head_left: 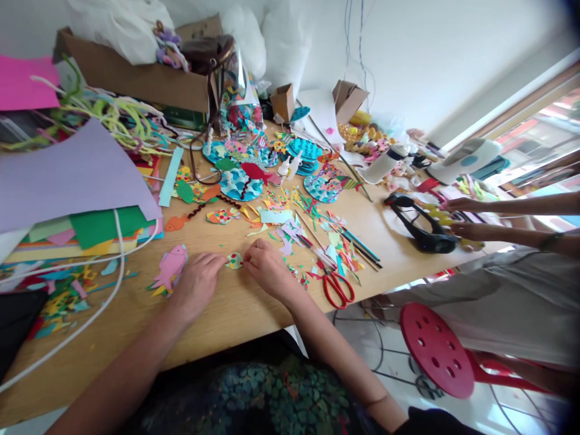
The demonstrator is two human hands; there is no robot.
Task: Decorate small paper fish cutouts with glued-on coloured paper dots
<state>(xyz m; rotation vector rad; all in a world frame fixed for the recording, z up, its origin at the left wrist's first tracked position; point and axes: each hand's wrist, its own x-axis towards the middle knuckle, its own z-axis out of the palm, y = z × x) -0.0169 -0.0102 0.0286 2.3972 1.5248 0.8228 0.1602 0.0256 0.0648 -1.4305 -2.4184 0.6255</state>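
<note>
My left hand [198, 281] and my right hand [266, 266] rest on the wooden table [235, 314], fingers curled. Between their fingertips lies a small pale-green paper cutout with coloured dots [234, 260], pinched from both sides. A pink paper fish [171, 267] lies just left of my left hand. Red-handled scissors [338, 287] lie to the right of my right hand, among paper scraps.
Stacked coloured paper [77, 181] fills the left side, with a white cord [118, 266] across it. Decorated blue paper discs [241, 183], pencils [357, 241] and a cardboard box [136, 75] sit farther back. Another person's hands [457, 217] work at the right near a black object [421, 226]. A red stool [437, 350] stands below.
</note>
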